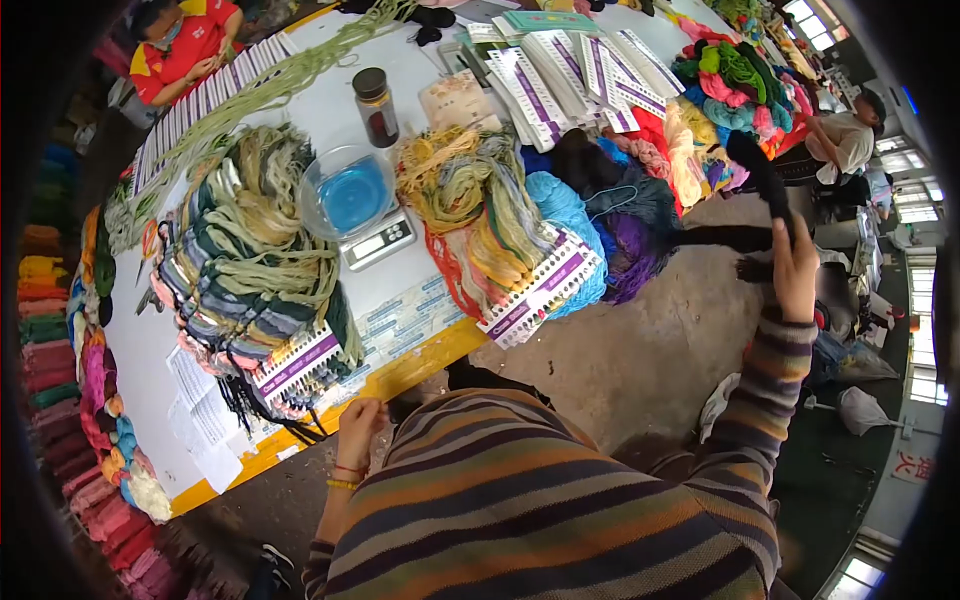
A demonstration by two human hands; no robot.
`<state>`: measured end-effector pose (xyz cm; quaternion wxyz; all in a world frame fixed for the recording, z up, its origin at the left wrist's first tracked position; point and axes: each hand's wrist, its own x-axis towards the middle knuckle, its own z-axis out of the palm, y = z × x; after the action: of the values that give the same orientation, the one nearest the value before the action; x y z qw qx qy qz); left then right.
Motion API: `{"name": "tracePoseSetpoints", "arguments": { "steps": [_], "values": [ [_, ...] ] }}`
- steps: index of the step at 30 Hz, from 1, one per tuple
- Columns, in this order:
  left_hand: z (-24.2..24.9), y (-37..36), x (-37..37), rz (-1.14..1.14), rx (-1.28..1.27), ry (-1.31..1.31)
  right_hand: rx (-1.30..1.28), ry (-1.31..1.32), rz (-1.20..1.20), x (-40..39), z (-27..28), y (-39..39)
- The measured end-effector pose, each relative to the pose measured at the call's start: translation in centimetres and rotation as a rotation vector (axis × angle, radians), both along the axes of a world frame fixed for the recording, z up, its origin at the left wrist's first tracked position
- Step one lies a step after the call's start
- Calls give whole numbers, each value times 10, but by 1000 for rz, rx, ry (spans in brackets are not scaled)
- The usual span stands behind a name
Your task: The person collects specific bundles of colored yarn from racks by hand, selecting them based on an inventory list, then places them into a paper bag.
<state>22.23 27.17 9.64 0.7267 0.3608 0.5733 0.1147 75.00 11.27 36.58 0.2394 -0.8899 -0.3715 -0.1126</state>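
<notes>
Black yarn [765,178] sits gripped in my right hand [796,262]; my left hand [364,424] curls closed near the bench [425,350].

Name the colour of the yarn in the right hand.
The yarn is black, clearest in the head view.

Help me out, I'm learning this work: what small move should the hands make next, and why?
Probably swing the black yarn in over the white table with the right hand: that hand holds it out to the side, beyond the tabletop, while the left hand is low by the near edge, well away from it.
</notes>
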Motion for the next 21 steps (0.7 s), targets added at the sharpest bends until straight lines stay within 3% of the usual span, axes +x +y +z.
{"name": "tracePoseSetpoints", "arguments": {
  "steps": [2, 3, 5, 10, 12, 14, 16, 18, 19, 21],
  "values": [
    [-8, -2, -11, 36, -24, 36, 109, -224, -26, 31, -14, 1],
    [-12, -3, -15, 37, -15, 58, 59, -215, -184, 44, -21, 4],
    [-15, -3, -19, 40, -11, 123, 72, -326, -235, 66, -39, 18],
    [-12, -11, -29, 85, -38, 143, 34, -415, -152, 131, -88, 55],
    [-14, -17, -37, 49, -39, 185, -6, -399, -65, 163, -114, 70],
    [-19, -23, -46, -1, -31, 244, -267, -270, -160, 188, -147, 88],
    [-10, -23, -40, -32, -4, 266, -358, -205, -224, 170, -171, 102],
    [-2, -22, -31, -58, 24, 280, -278, -130, -75, 167, -214, 101],
    [1, -22, -26, -56, 18, 297, -238, 65, -91, 148, -233, 99],
    [5, -22, -17, -56, 10, 319, -505, -25, 43, 119, -258, 90]
  ]
}}
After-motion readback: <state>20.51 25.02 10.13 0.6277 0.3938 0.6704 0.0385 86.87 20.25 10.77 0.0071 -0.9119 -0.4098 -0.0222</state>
